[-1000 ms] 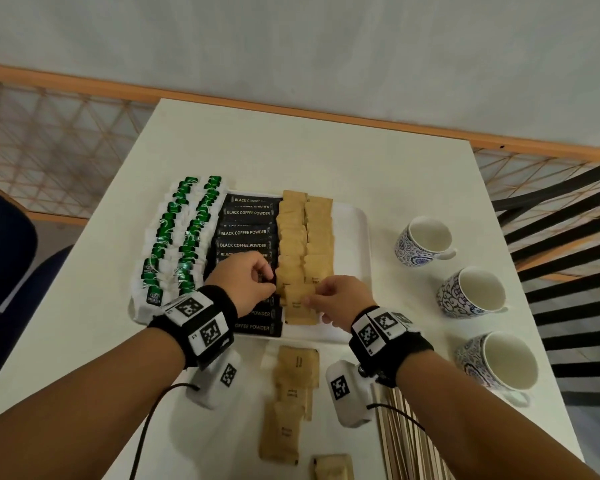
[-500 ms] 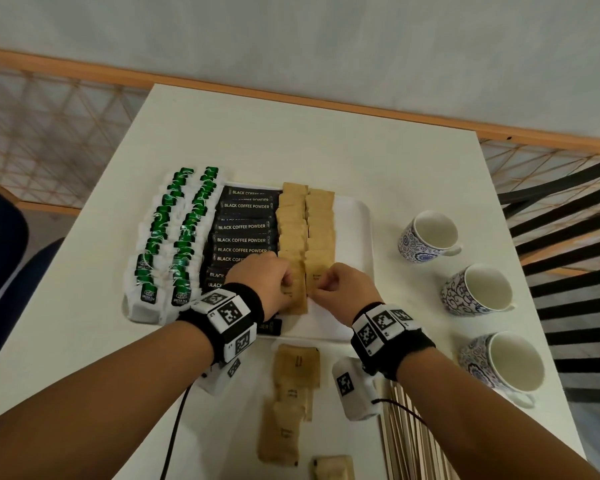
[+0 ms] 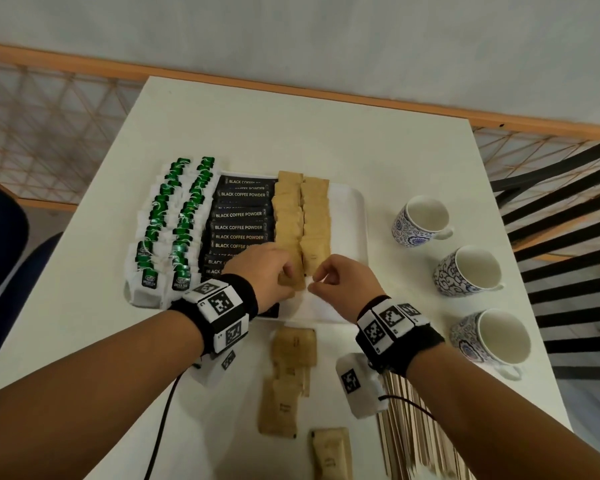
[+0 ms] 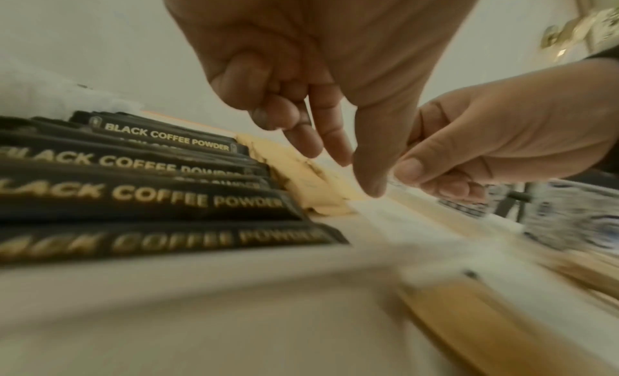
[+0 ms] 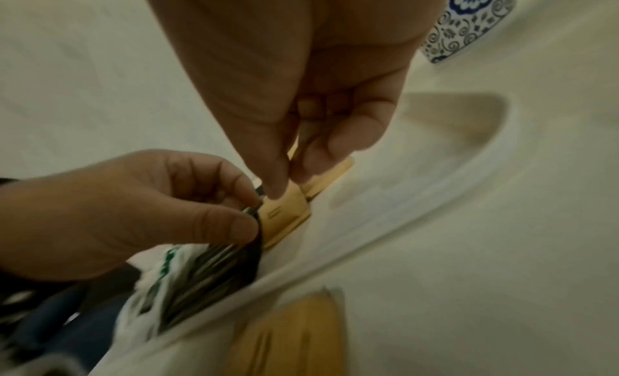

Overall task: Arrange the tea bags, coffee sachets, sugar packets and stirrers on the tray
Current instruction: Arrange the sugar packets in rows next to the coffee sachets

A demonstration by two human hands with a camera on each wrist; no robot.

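Note:
A white tray [image 3: 347, 216] holds two columns of green tea bags [image 3: 174, 230], a stack of black coffee sachets [image 3: 239, 214] and two columns of brown sugar packets [image 3: 302, 216]. At the near end of the left sugar column lies one sugar packet [image 3: 293, 284] [image 5: 285, 217]. My left hand [image 3: 286, 271] [image 4: 358, 175] pinches its left edge between thumb and forefinger. My right hand [image 3: 317, 277] [image 5: 289, 175] pinches its far right part, thumb tip on top. Both hands hide most of the packet in the head view.
Several loose sugar packets [image 3: 295, 348] lie on the table in front of the tray. Wooden stirrers [image 3: 409, 431] lie under my right forearm. Three patterned cups [image 3: 421, 221] [image 3: 468, 270] [image 3: 496, 341] stand at the right. A black chair [image 3: 568, 220] is beyond the right table edge.
My left hand left the coffee sachets and joined my right hand on the sugar packet. Together they brought it to the near end of the left sugar column.

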